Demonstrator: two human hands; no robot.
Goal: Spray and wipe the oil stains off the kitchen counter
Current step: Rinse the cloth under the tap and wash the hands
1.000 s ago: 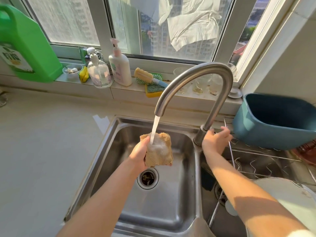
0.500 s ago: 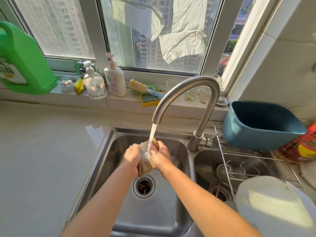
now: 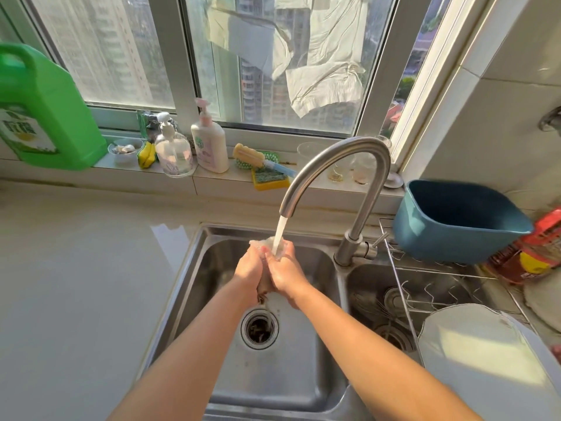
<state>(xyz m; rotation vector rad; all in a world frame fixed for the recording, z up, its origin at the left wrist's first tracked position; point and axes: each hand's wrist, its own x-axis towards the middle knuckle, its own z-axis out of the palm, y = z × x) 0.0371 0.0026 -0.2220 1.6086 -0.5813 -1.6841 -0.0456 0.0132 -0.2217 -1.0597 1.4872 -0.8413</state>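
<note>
Sunlit counter (image 3: 76, 284) at frame left waited unwiped. At centre, under the running tap (image 3: 334, 159), the right hand (image 3: 287, 273) — off the lever (image 3: 381, 240) a second earlier — had joined the left hand (image 3: 250, 268); both curled their fingers (image 3: 282, 253) tight round the cloth (image 3: 262, 243), apparently rinsing it before wiping.

I count one wet beige cloth (image 3: 261, 243), one curved steel faucet (image 3: 349, 147), two steel sink basins (image 3: 303, 360), two plastic pump bottles (image 3: 173, 153), one green plastic jug (image 3: 45, 117), one blue plastic tub (image 3: 440, 238).
</note>
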